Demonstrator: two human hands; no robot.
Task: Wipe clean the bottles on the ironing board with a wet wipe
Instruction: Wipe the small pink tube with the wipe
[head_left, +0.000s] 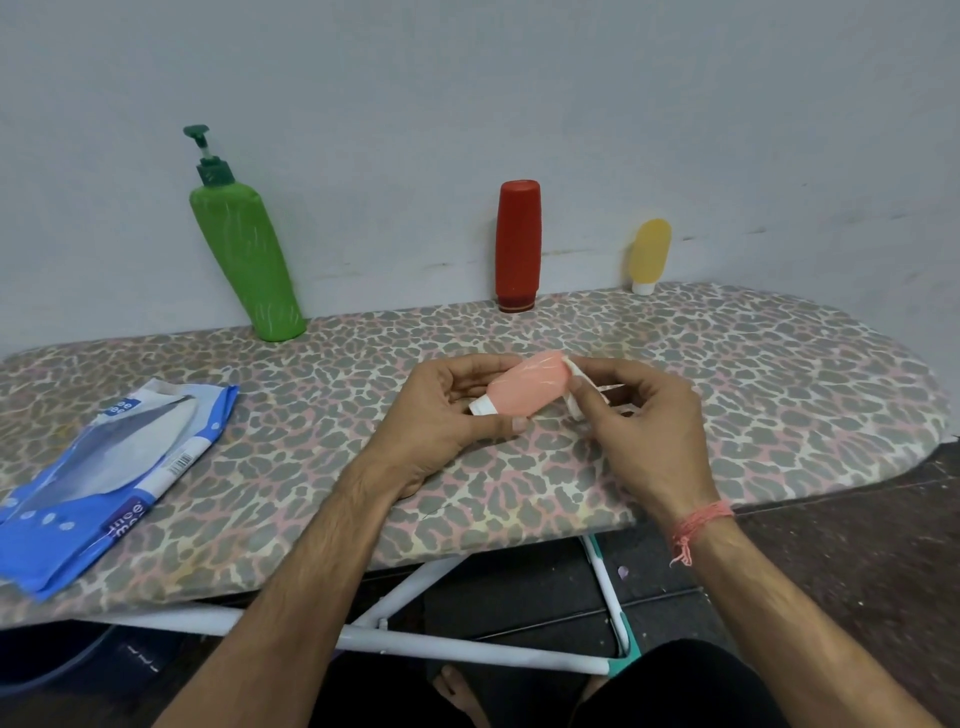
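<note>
My left hand (441, 415) holds a small pink bottle (530, 387) with a white cap, lying tilted above the middle of the ironing board (753, 395). My right hand (644, 415) pinches a white wet wipe (576, 379) against the bottle's rounded far end; most of the wipe is hidden by my fingers. At the back, against the wall, stand a green pump bottle (249, 260), a red bottle (518, 244) on its cap and a small yellow bottle (649, 254) on its white cap.
A blue and white wet-wipe pack (104, 478) lies on the board's left part. The board has a leopard-print cover, a rounded right end and white metal legs (415, 639) below. A grey wall runs close behind the bottles.
</note>
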